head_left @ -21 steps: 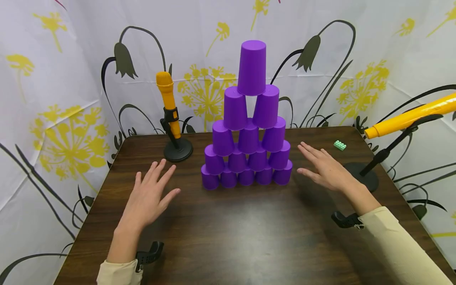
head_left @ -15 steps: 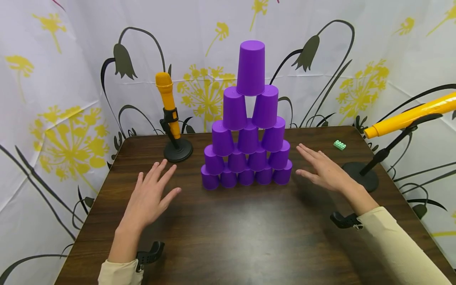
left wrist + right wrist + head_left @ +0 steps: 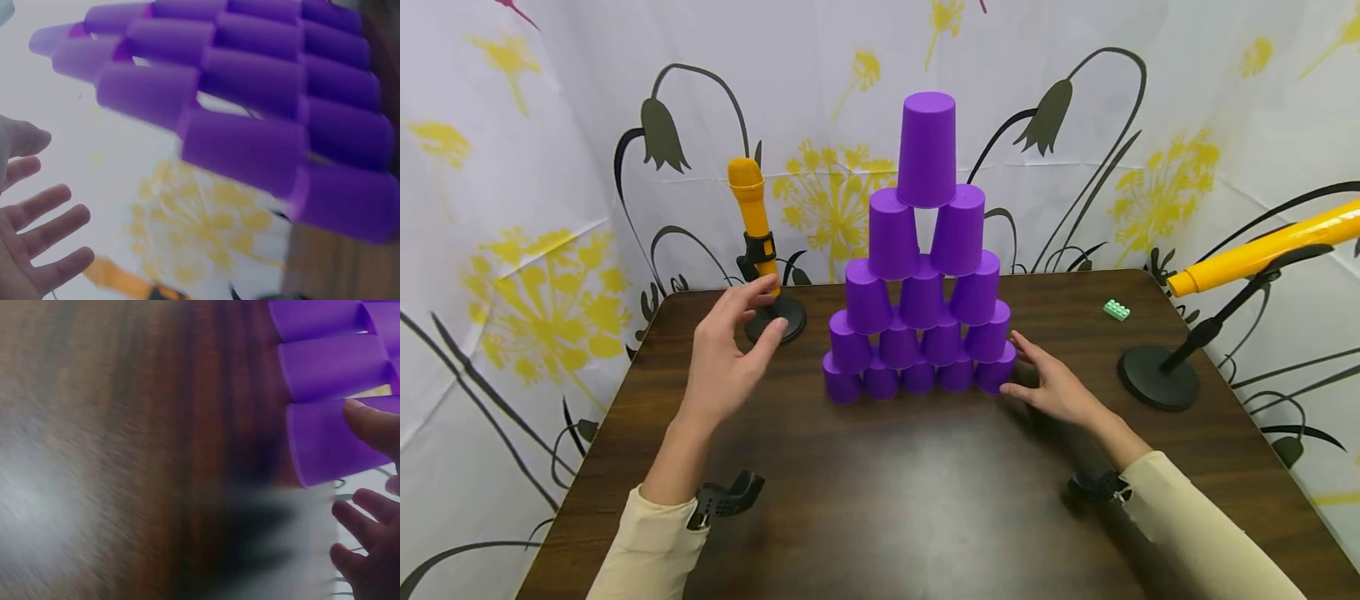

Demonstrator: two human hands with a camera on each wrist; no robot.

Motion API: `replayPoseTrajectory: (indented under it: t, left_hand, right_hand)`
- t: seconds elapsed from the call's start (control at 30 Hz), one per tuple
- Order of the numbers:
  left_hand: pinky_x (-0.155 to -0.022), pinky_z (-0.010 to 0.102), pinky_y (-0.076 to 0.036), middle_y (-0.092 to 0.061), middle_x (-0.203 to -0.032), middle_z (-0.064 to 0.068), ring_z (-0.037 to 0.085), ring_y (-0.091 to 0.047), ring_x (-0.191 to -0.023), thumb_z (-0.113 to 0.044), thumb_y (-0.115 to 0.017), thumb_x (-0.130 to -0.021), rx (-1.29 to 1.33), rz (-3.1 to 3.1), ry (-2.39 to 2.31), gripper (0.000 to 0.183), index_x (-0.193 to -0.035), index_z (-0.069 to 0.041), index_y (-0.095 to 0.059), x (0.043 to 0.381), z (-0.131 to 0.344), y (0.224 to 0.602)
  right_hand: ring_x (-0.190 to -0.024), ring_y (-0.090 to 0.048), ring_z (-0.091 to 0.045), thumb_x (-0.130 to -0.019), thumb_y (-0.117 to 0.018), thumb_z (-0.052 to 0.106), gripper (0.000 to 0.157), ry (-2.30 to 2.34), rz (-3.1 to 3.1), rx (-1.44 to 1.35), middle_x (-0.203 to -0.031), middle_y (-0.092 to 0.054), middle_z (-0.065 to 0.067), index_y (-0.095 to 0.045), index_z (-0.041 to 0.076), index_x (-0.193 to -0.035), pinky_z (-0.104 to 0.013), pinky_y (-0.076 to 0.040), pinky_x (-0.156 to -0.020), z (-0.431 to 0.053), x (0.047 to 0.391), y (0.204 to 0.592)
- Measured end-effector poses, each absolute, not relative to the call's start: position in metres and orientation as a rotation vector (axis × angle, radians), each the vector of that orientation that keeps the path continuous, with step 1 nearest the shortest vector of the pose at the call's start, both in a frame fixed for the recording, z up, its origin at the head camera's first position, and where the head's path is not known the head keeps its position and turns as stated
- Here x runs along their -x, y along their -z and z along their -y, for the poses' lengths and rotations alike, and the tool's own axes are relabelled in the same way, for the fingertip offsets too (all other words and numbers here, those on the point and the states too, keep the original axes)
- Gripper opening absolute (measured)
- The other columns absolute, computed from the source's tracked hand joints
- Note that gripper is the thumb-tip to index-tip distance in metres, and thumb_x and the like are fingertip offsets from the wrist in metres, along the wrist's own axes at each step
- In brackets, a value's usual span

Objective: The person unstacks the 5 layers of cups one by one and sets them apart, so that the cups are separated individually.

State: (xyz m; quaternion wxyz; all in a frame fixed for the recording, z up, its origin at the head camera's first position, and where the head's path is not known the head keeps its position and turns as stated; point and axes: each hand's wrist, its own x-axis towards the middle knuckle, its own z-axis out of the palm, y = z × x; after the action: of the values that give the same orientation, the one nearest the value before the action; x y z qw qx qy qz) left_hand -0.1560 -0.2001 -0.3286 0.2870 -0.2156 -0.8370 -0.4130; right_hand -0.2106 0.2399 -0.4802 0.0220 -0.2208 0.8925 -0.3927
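Note:
Several purple cups stand upside down in a pyramid, from the single top cup to the bottom right cup. My right hand is beside that bottom right cup, thumb at its front and fingers spread toward its outer side. In the right wrist view the thumb overlaps the bottom right cup; whether it touches cannot be told. To the left of the pyramid my left hand is raised, thumb and fingers apart with nothing between them. The left wrist view shows its fingers spread and away from the cups.
Behind the left hand a yellow-orange microphone stands upright on a black base. At right, another yellow one lies tilted on a black stand. A small mint toy brick is on the dark wooden table.
My right hand has moved left and slightly down to the bottom right cup. The left hand has risen, its fingers bending more. The cups stand as before.

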Motion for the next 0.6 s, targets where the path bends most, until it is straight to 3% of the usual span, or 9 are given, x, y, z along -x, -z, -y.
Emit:
replayPoseTrajectory:
  t: [0.13, 0.23, 0.4, 0.6]
  left_hand:
    - [-0.091, 0.058, -0.046, -0.061, -0.127, 0.018, 0.037, -0.060, -0.111, 0.004, -0.065, -0.088, 0.667, 2.224, 1.215, 0.047, -0.134, 0.000, -0.056, 0.158, 0.169, 0.284]
    - [-0.093, 0.055, -0.046, -0.060, -0.127, 0.022, 0.038, -0.060, -0.112, 0.004, -0.064, -0.089, 0.704, 2.223, 1.272, 0.047, -0.134, 0.004, -0.053, 0.163, 0.147, 0.257]
    - [-0.098, 0.045, -0.044, -0.058, -0.131, 0.018, 0.029, -0.058, -0.116, -0.004, -0.066, -0.090, 0.694, 2.242, 1.361, 0.053, -0.140, 0.001, -0.048, 0.179, 0.118, 0.228]
    - [-0.101, 0.039, -0.041, -0.055, -0.136, 0.007, 0.018, -0.054, -0.120, -0.018, -0.070, -0.089, 0.675, 2.259, 1.541, 0.067, -0.148, -0.010, -0.040, 0.210, 0.097, 0.215]
  right_hand:
    - [-0.125, -0.051, -0.042, -0.084, -0.080, 0.022, 0.091, 1.315, -2.766, 0.655, -0.143, -0.048, -0.023, -0.025, 0.009, -0.155, -0.062, -0.040, -0.099, -0.236, 0.209, 0.492]
    - [-0.121, -0.056, -0.039, -0.083, -0.080, 0.021, 0.086, 1.355, -2.784, 0.640, -0.137, -0.054, -0.020, -0.032, 0.012, -0.153, -0.059, -0.042, -0.098, -0.232, 0.210, 0.497]
    - [-0.118, -0.057, -0.034, -0.084, -0.080, 0.022, 0.076, 1.365, -2.815, 0.644, -0.130, -0.059, -0.016, -0.041, 0.009, -0.147, -0.054, -0.044, -0.098, -0.227, 0.208, 0.502]
    - [-0.120, -0.056, -0.033, -0.087, -0.077, 0.024, 0.068, 1.373, -2.839, 0.646, -0.129, -0.060, -0.015, -0.045, 0.007, -0.144, -0.053, -0.043, -0.099, -0.226, 0.206, 0.505]
